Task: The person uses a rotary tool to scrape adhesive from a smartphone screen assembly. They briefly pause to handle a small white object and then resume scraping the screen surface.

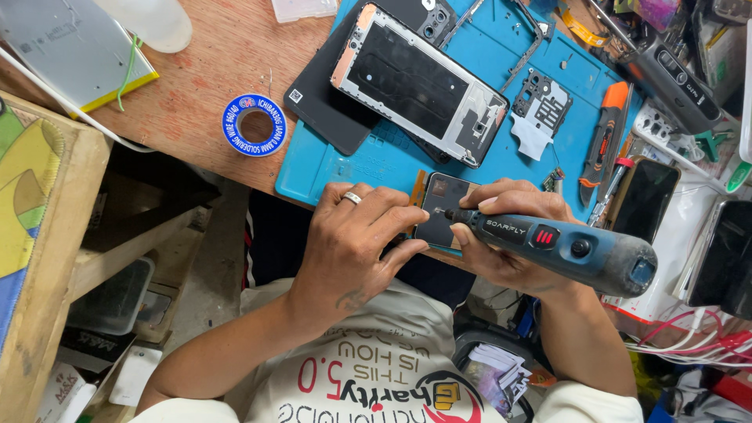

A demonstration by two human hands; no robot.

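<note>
My left hand [356, 235], with a ring on one finger, presses its fingers down on a small dark flat part [444, 205] at the near edge of the blue work mat [376, 157]. My right hand [509, 235] grips a blue-grey handheld rotary tool [580, 249], whose tip touches that part. An orange ribbon strip runs along the part's left edge. Beyond the hands lies an opened phone frame [419, 82] on top of a black back cover [325, 102].
A blue solder wire spool [253, 124] sits on the wooden table left of the mat. An orange-handled knife [601, 145], a small circuit board [539, 110], several phones [644, 200] and cables crowd the right side. A wooden shelf [47, 235] stands at left.
</note>
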